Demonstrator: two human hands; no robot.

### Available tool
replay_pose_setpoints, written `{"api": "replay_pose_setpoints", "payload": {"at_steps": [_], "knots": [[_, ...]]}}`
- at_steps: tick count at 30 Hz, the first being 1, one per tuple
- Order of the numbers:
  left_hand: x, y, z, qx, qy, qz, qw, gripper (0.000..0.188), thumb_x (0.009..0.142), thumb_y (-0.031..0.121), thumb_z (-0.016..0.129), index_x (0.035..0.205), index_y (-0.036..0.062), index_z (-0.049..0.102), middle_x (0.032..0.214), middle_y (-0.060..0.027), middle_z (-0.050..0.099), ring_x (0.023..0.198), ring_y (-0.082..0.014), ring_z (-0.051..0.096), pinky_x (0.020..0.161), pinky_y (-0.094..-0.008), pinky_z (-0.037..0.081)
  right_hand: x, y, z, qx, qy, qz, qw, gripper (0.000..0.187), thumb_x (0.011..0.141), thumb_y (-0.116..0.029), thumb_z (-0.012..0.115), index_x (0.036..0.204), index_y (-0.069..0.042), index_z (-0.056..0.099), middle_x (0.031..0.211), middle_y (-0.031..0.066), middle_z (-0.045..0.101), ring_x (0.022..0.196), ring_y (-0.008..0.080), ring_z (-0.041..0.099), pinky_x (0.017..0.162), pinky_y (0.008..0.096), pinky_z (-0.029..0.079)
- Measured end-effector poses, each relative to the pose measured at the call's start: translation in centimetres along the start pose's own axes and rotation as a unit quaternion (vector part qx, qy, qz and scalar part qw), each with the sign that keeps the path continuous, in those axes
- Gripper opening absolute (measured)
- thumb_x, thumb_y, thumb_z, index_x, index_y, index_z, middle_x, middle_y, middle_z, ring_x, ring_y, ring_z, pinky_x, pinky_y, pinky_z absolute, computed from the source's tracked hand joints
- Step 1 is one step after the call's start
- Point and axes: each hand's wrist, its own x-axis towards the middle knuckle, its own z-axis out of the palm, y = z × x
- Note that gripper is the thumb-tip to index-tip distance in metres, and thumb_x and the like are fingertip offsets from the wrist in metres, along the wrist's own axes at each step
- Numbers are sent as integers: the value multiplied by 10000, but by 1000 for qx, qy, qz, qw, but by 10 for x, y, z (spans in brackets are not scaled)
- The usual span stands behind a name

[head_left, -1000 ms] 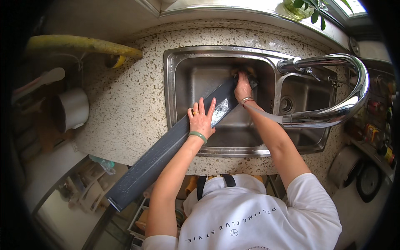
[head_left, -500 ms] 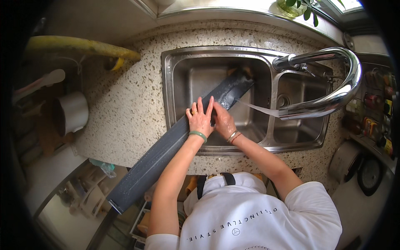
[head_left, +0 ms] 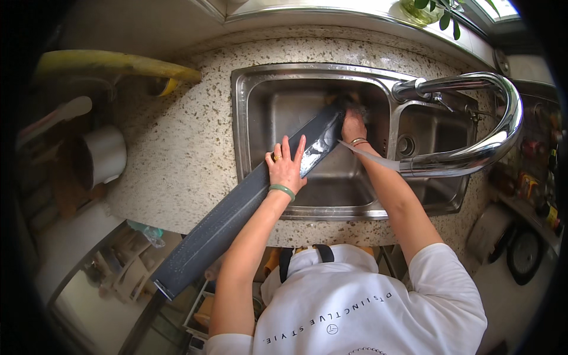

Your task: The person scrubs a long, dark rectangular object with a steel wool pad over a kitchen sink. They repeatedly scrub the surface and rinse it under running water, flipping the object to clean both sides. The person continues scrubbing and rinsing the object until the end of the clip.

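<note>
A long dark grey panel (head_left: pixel 222 225) slants from the large sink basin across the near-left rim and past the counter's front edge. My left hand (head_left: pixel 286 168) lies across its middle with fingers stretched and spread, a green bangle on the wrist. At the panel's far end, deep in the basin, is my right hand (head_left: pixel 354 127); its fingers are blurred and partly hidden. A stream of water from the chrome faucet (head_left: pixel 461 164) reaches the panel's right edge, and the wet surface around it shines. Something brownish shows dimly beyond the right hand, too unclear to name.
The steel double sink (head_left: pixel 307 213) is set in a speckled counter (head_left: pixel 171 148). A yellow hose (head_left: pixel 118 62) reaches in at the left, above a white pot (head_left: pixel 103 155). Bottles and jars crowd a rack (head_left: pixel 535 171) at the right. A plant vase (head_left: pixel 421 10) stands on the sill.
My right hand has moved away from beside the left hand, farther and to the right, to the panel's far end. The left hand and panel stay nearly in place.
</note>
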Motion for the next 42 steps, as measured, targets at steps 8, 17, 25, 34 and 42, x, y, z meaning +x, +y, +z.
{"api": "replay_pose_setpoints", "payload": {"at_steps": [8,17,25,34,42], "knots": [[1,1,0,4,9,-12,1000,1302,539,365,910,1592,277,150,1504,-190,343,1286,-353,402,1002,-535,316,-41,-30,2,62,22,-102,993,410,880,-33,496,1281,51,498,1307,256,531,1207,427,521,1037,463,447],[3,-5,27,46,55,18,997,1232,620,351,871,1597,269,125,1533,-228,307,1334,-367,369,1080,-535,279,-133,-98,-6,251,33,-260,932,502,864,-16,548,1357,63,492,1412,272,494,1354,435,435,1140,452,367],[2,-3,0,-51,16,25,998,1280,565,351,912,1592,219,160,1528,-229,288,1349,-371,341,1080,-527,264,-12,-14,7,82,21,-48,995,620,806,84,502,1417,45,407,1493,250,396,1390,410,370,1165,397,330],[-56,-27,-32,15,-93,-57,994,1266,652,422,878,1603,193,73,1613,-287,93,1501,-415,120,1168,-577,147,-23,-31,18,266,119,-5,957,596,801,108,496,1385,-12,461,1439,201,479,1318,391,448,1118,417,369],[-63,-38,-24,-36,20,-4,999,1252,549,303,918,1574,150,216,1456,-211,349,1330,-389,353,1133,-516,261,-92,-112,7,345,174,-174,906,414,689,101,690,1075,-28,609,1170,169,583,1096,371,542,984,426,442]]}}
